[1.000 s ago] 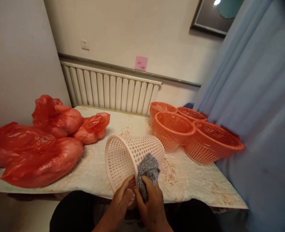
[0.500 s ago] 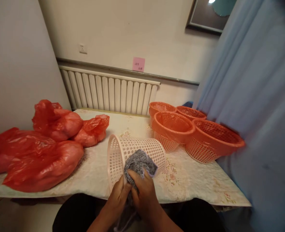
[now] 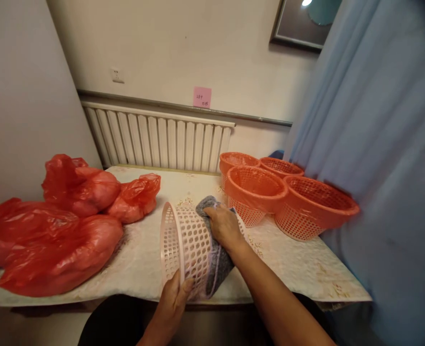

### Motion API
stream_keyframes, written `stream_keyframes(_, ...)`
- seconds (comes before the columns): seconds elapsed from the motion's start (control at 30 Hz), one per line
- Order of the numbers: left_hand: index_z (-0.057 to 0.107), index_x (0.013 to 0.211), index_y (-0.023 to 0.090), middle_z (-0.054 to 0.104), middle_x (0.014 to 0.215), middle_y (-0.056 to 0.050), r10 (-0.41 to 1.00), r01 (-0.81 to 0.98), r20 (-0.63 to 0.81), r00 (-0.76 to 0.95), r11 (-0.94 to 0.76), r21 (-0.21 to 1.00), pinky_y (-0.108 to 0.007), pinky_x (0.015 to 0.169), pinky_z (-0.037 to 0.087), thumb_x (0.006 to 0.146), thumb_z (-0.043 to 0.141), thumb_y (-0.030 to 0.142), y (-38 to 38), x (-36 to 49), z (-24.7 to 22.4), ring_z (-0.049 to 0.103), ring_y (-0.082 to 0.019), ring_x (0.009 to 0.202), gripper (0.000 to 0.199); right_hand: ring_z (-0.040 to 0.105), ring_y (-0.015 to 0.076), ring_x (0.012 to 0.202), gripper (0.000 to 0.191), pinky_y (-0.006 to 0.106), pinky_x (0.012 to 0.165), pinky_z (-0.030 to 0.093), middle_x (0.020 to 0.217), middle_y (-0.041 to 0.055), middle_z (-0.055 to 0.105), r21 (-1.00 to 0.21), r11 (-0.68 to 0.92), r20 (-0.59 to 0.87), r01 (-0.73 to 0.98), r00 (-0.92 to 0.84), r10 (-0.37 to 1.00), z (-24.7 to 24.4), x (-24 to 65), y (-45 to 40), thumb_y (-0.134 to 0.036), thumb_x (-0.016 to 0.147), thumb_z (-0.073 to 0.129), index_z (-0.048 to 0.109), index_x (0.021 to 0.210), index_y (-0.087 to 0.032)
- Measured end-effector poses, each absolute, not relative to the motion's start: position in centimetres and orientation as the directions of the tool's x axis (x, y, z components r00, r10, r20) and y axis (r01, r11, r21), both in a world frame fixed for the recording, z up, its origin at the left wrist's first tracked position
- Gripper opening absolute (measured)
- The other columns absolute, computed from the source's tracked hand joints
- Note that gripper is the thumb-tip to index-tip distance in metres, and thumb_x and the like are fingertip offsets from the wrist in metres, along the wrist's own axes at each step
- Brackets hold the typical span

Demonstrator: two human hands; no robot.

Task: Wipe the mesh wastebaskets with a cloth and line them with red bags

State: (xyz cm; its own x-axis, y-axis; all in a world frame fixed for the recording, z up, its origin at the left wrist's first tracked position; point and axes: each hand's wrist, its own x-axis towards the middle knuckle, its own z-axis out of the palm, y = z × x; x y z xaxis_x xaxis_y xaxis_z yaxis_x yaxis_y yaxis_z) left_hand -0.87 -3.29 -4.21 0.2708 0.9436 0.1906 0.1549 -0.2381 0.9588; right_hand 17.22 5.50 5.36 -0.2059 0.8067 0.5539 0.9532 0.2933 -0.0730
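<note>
A pale pink perforated plastic wastebasket lies on its side on the table, its mouth turned to the left. My left hand grips its rim at the near side, thumb on the outer wall. Over the basket's wall, toward its base, a grey cloth with a light purple edge is draped. My right hand presses the cloth against the top of the basket, with its fingers closed on the fabric. The cloth and my right hand cover part of the basket's base end.
Several wastebaskets lined with red bags, such as the near one, stand at the right by a blue curtain. Stuffed red plastic bags lie at the left on the flowered tablecloth. A radiator is behind the table.
My right hand has moved up and away over the basket with the cloth, which is now spread over the wall. My left hand has left the cloth and holds the rim.
</note>
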Motion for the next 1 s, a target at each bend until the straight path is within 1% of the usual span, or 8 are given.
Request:
stream_keyframes(0.1, 0.060, 0.122, 0.011, 0.068, 0.121, -0.014, 0.947, 0.156, 0.187, 0.263, -0.232, 0.960, -0.042, 0.104, 0.043, 0.093, 0.039, 0.052, -3.4, -0.7, -4.6, 0.059, -0.030, 0.116, 0.055, 0.059, 0.0186, 0.083, 0.033, 0.027, 0.071, 0.038, 0.083, 0.0050, 0.069, -0.125, 0.181, 0.510, 0.975, -0.094, 0.855, 3.8, 22.0, 6.4, -0.011, 0.087, 0.043, 0.072, 0.095, -0.023)
stream_keyframes(0.2, 0.059, 0.124, 0.011, 0.066, 0.124, -0.014, 0.954, 0.166, 0.191, 0.230, -0.231, 0.959, -0.043, 0.108, 0.039, 0.093, 0.039, 0.052, -3.4, -0.7, -5.0, 0.056, -0.030, 0.121, 0.055, 0.060, 0.0188, 0.083, 0.035, 0.027, 0.072, 0.041, 0.086, 0.0070, 0.071, -0.191, 0.070, 0.504, 0.979, 0.036, 0.863, 1.1, 26.2, 5.9, -0.010, 0.084, 0.042, 0.071, 0.101, -0.020)
stream_keyframes(0.37, 0.061, 0.122, 0.012, 0.068, 0.121, -0.013, 0.949, 0.198, 0.186, 0.254, -0.240, 0.951, -0.044, 0.106, 0.042, 0.092, 0.041, 0.051, -2.8, -1.4, -5.0, 0.058, -0.031, 0.118, 0.053, 0.061, 0.0236, 0.089, 0.040, 0.034, 0.078, 0.047, 0.097, 0.0105, 0.071, -0.313, -0.043, 0.610, 0.949, 0.236, 0.756, -3.5, 26.5, 2.6, -0.014, 0.085, 0.038, 0.066, 0.112, -0.016)
stream_keyframes(0.43, 0.062, 0.120, 0.012, 0.069, 0.119, -0.013, 0.943, 0.211, 0.199, 0.267, -0.259, 0.942, -0.043, 0.104, 0.043, 0.092, 0.041, 0.051, -2.6, -1.6, -4.6, 0.059, -0.030, 0.115, 0.052, 0.061, 0.0251, 0.090, 0.042, 0.037, 0.080, 0.049, 0.099, 0.0115, 0.071, -0.301, 0.035, 0.675, 0.953, 0.187, 0.714, -4.4, 23.9, 1.1, -0.012, 0.084, 0.037, 0.065, 0.115, -0.015)
stream_keyframes(0.57, 0.064, 0.115, 0.013, 0.071, 0.112, -0.012, 0.930, 0.216, 0.206, 0.305, -0.278, 0.936, -0.040, 0.099, 0.047, 0.092, 0.040, 0.050, -2.6, -1.7, -3.6, 0.064, -0.029, 0.107, 0.050, 0.061, 0.0252, 0.091, 0.043, 0.041, 0.092, 0.048, 0.092, 0.0079, 0.072, -0.222, 0.350, 0.751, 0.910, -0.070, 0.656, -3.4, 16.9, -1.5, -0.010, 0.084, 0.040, 0.063, 0.120, -0.017)
stream_keyframes(0.67, 0.067, 0.110, 0.014, 0.073, 0.102, -0.010, 0.924, 0.225, 0.213, 0.318, -0.292, 0.930, -0.038, 0.095, 0.050, 0.092, 0.041, 0.050, -2.9, -1.8, -3.5, 0.067, -0.027, 0.094, 0.048, 0.060, 0.0252, 0.087, 0.038, 0.040, 0.086, 0.051, 0.088, 0.0085, 0.069, -0.182, 0.497, 0.766, 0.849, -0.194, 0.613, -0.6, 12.6, -2.4, -0.017, 0.085, 0.045, 0.064, 0.118, -0.018)
stream_keyframes(0.8, 0.069, 0.104, 0.014, 0.073, 0.089, -0.008, 0.930, 0.271, 0.232, 0.285, -0.310, 0.911, -0.038, 0.090, 0.052, 0.090, 0.045, 0.049, -3.2, -2.2, -4.2, 0.066, -0.026, 0.084, 0.045, 0.057, 0.0232, 0.080, 0.034, 0.033, 0.071, 0.050, 0.086, 0.0097, 0.065, -0.154, 0.469, 0.717, 0.870, -0.228, 0.658, 3.2, 10.5, -1.1, -0.019, 0.085, 0.049, 0.064, 0.116, -0.018)
stream_keyframes(1.0, 0.070, 0.108, 0.016, 0.074, 0.104, -0.010, 0.930, 0.275, 0.205, 0.306, -0.293, 0.916, -0.041, 0.099, 0.048, 0.092, 0.045, 0.047, -3.7, -2.6, -6.6, 0.066, -0.029, 0.101, 0.043, 0.057, 0.0185, 0.085, 0.028, 0.026, 0.071, 0.042, 0.087, 0.0066, 0.064, -0.114, 0.309, 0.558, 0.944, -0.196, 0.806, 5.8, 14.0, 4.0, -0.012, 0.089, 0.043, 0.068, 0.100, -0.019)
